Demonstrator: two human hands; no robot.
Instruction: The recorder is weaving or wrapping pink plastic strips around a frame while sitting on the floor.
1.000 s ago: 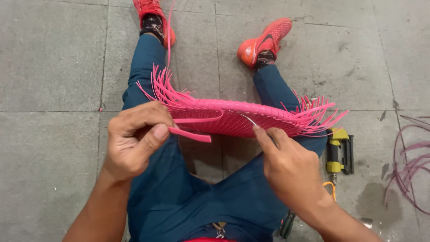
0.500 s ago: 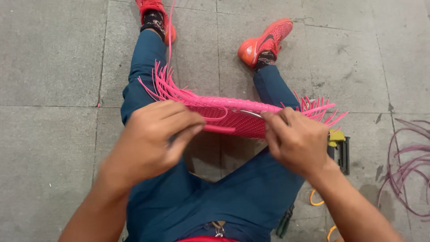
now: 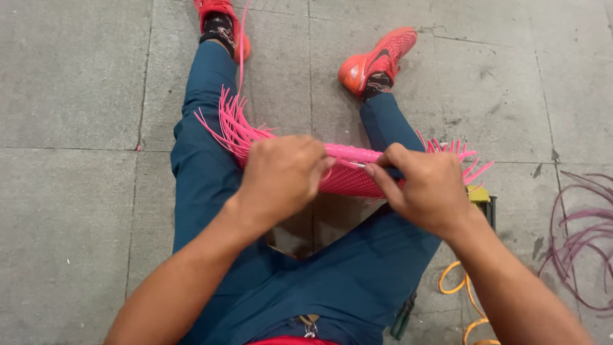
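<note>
Teal trousers [image 3: 357,281]; orange-red shoes [image 3: 377,59] (black socks).

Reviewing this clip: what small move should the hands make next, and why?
Probably draw the loose pink strand through and snug it: the left hand and right hand pinch it together at the near edge of the pink woven piece, where it looks slack.

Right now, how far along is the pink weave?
Done: a woven pink panel lies across the lap, its middle tightly plaited. In hand: the left hand and right hand both grip its near edge, working a strand there; what the right fingers pinch is too small to tell. Left: loose strip ends fan out unwoven at both sides, and spare purplish strips lie on the floor.
</note>
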